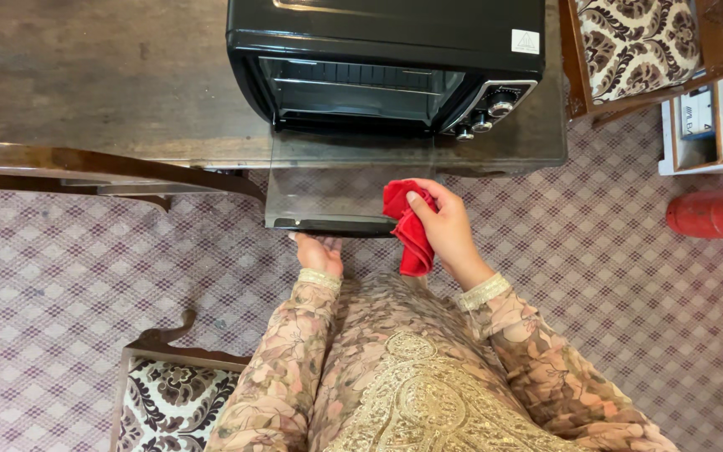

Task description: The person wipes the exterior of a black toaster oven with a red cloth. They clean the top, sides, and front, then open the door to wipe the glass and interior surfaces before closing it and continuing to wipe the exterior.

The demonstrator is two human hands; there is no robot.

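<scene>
The left hand (320, 253) steadies the near edge of the lowered glass oven door (336, 197) from beneath, fingers curled around it. Just right, the right hand (443, 228) clutches a red cloth (407, 228) at the door's right corner. Wiping looks to be in hand; the cloth should next sweep across the glass toward the black toaster oven (378, 59).
</scene>
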